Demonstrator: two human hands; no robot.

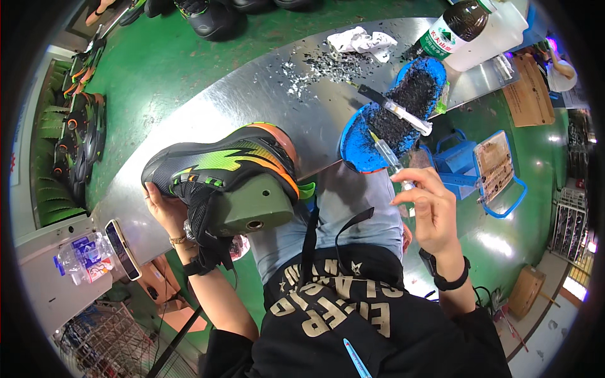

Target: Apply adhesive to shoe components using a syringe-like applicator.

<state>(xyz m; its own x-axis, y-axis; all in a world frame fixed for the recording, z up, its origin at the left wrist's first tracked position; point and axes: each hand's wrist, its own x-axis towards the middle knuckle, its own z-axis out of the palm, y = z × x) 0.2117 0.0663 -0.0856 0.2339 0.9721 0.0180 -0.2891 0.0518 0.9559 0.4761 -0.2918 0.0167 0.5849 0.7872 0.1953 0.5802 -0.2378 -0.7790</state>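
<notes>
Presently, shoe (227, 173) on a green last is tilted sole-up at the steel surface (265, 94) edge, steadied by left hand (165, 211) wrapped under it. Right hand (428, 211) pinches a thin tool (389, 156) over the blue tray (359, 151).

Left hand (165, 211) mostly hidden behind shoe (227, 173); bottle (463, 28) top cut off.

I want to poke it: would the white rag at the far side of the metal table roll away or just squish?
The rag would probably just squish: it lies crumpled in soft folds. It looks light, so a push might slide it across the smooth metal table. Rolling seems unlikely, since it is lumpy.
</notes>
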